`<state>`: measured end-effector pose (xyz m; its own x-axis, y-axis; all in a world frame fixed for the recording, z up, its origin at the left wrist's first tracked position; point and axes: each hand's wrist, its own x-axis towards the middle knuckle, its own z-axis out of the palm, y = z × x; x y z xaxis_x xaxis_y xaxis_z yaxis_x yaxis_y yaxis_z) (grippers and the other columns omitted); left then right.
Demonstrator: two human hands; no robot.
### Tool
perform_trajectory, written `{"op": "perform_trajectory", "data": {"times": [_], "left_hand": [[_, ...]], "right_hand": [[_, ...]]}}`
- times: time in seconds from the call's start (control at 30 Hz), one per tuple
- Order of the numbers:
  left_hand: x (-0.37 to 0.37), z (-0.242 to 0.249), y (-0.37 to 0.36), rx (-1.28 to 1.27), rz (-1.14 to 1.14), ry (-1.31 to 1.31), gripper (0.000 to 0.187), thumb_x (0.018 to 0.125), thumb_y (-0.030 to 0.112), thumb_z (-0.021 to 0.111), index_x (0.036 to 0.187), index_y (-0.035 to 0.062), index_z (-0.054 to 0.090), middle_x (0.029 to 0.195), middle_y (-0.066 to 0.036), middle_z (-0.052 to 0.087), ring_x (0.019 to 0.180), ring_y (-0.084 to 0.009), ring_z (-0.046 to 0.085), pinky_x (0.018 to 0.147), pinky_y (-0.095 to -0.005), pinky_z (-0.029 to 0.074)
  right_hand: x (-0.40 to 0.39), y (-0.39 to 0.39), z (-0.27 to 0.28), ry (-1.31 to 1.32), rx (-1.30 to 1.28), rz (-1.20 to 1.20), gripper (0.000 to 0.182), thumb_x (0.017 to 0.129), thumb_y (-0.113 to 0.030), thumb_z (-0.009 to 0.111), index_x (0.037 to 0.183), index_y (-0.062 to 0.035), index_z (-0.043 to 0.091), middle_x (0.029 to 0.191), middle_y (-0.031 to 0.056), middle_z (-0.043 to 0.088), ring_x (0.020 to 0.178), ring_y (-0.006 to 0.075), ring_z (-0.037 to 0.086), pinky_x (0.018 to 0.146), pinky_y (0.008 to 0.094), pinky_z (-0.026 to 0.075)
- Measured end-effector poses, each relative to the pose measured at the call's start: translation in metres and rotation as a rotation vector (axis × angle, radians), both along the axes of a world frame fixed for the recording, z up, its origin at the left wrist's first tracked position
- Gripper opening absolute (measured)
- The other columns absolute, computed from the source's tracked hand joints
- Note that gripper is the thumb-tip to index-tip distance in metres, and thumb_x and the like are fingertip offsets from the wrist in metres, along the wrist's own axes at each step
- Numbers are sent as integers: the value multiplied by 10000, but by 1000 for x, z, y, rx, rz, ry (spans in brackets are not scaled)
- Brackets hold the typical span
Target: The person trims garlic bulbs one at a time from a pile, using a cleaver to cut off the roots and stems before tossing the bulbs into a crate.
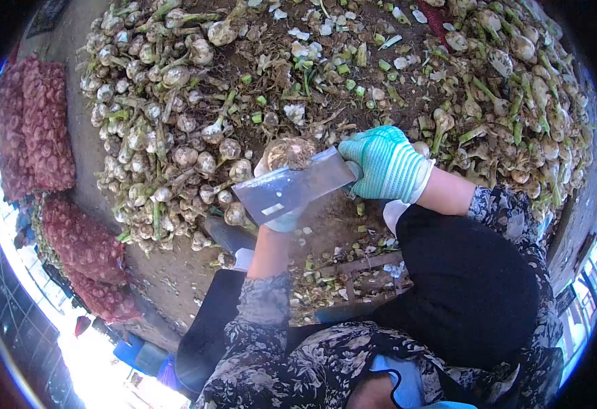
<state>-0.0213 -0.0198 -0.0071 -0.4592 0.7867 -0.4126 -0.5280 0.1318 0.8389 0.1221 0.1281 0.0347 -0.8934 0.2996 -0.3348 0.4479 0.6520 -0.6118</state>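
My right hand (383, 163), in a green-and-white knitted glove, is closed round the handle end of a wide cleaver (295, 185). The blade slants across the middle of the view, its far corner toward the lower left. Behind its upper edge shows a dirt-covered garlic bulb (289, 151), root side toward the blade. My left hand (286, 221), also gloved, is closed on this bulb, with most of its fingers hidden by the cleaver. The blade's edge overlaps the bulb's roots in this view.
A big heap of garlic with stalks (186, 158) lies ahead on the left, another heap (530, 129) on the right. Cut stalk pieces and peelings (332, 68) litter the ground between. Red mesh sacks (36, 126) of garlic stand at far left. My knees flank the work.
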Motion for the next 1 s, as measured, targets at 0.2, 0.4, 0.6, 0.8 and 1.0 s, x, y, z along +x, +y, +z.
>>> {"op": "perform_trajectory", "data": {"times": [0.2, 0.4, 0.6, 0.8, 1.0], "left_hand": [[-6, 56, 13, 59, -264, 829, 612, 563, 104, 734, 1096, 19, 445, 979, -134, 552, 824, -204, 584, 707, -343, 514], [-20, 46, 62, -286, 100, 62, 279, 773, 324, 476, 863, 60, 473, 697, -41, 474, 546, -202, 466, 485, -390, 420], [-39, 19, 93, 143, 707, -725, 292, 751, 338, 528, 804, 51, 521, 784, -142, 556, 777, -291, 530, 770, -466, 423], [-41, 19, 83, 94, 770, -735, 378, 768, 391, 496, 864, 27, 519, 830, -174, 553, 831, -325, 514, 822, -495, 393], [46, 32, 100, 153, 258, 118, 613, 628, 245, 694, 1112, -12, 421, 1110, -130, 473, 1030, -270, 462, 960, -349, 358]], "right_hand": [[87, 98, -128, -454, 518, 281, 368, 742, -349, 577, 921, -30, 623, 832, 173, 619, 792, 279, 611, 702, 351, 489], [11, 43, -65, 70, -295, -639, 408, 697, -399, 681, 847, -26, 609, 591, 76, 569, 570, 147, 547, 586, 284, 470], [-34, -35, -48, 477, -985, -802, 210, 697, -147, 717, 770, -22, 565, 650, -27, 537, 567, 55, 458, 494, 212, 390], [-40, -51, -91, 304, -856, -776, 203, 748, -193, 664, 798, -25, 560, 658, 0, 551, 572, 78, 452, 505, 242, 393], [19, -98, -240, 274, -299, -496, 234, 818, -224, 554, 849, 8, 563, 708, 60, 582, 605, 153, 509, 565, 319, 435]]}}
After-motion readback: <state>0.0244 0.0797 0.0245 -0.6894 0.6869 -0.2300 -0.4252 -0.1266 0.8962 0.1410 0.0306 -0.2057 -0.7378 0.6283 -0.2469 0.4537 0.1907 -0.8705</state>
